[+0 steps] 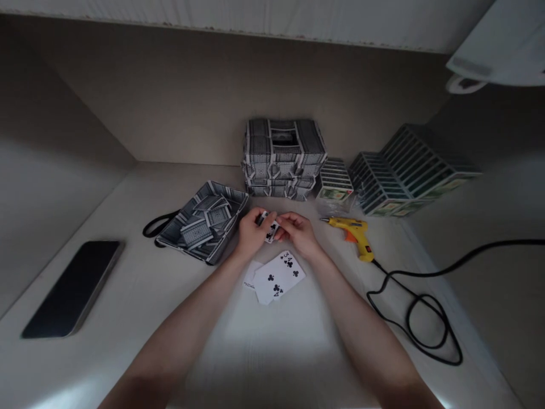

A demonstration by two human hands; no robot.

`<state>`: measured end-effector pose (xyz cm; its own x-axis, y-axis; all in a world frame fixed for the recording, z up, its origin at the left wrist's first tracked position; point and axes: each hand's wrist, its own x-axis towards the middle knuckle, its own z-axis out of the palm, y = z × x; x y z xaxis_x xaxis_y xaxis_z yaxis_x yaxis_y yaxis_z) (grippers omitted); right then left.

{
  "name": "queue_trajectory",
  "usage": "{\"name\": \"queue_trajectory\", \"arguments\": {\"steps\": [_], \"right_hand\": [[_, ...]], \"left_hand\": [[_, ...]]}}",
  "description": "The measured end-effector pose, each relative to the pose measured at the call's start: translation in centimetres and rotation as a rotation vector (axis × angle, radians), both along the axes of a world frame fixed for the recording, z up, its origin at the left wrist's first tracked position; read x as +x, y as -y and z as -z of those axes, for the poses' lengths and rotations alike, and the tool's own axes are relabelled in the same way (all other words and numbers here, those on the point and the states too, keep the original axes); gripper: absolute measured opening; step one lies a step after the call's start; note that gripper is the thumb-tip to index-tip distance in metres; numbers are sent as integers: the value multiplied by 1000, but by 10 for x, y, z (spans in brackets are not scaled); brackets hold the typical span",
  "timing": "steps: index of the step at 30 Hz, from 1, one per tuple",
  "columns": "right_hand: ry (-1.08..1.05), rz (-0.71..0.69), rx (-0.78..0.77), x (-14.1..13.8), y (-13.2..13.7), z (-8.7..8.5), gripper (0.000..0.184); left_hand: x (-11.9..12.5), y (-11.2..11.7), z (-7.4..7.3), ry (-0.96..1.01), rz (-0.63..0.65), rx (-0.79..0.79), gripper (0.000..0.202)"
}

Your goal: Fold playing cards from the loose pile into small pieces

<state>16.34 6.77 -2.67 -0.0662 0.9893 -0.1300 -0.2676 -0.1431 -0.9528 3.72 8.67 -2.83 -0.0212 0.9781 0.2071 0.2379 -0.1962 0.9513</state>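
Observation:
Between both hands, above the middle of the table, is a playing card (271, 232) with black club marks, looking narrow as if folded. My left hand (252, 230) pinches its left side, thumb on top. From the right, my right hand (298, 232) grips the card's other edge with thumb and fingers. Just below the hands, a few loose playing cards (279, 278) lie face up in an overlapping pile, a four of clubs on top. To the left sits a basket (208, 187) made of patterned cards, holding several folded card pieces (198, 234).
Behind the hands stands a stacked block of folded cards (285, 153). Card boxes (395, 176) and a smaller wrapped stack (334, 179) are at the back right. A yellow glue gun (353, 233) trails a black cord (409, 318). A phone (74, 289) lies left.

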Motion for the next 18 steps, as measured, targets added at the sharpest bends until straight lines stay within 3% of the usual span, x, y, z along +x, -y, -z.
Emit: {"name": "queue_trajectory", "arguments": {"steps": [12,18], "right_hand": [[79,52,62,-2,1,7,28],[110,45,77,-5,1,7,28]], "left_hand": [[1,2,-1,-95,2,37,16],[1,3,3,-112,-70,72,22]]}}
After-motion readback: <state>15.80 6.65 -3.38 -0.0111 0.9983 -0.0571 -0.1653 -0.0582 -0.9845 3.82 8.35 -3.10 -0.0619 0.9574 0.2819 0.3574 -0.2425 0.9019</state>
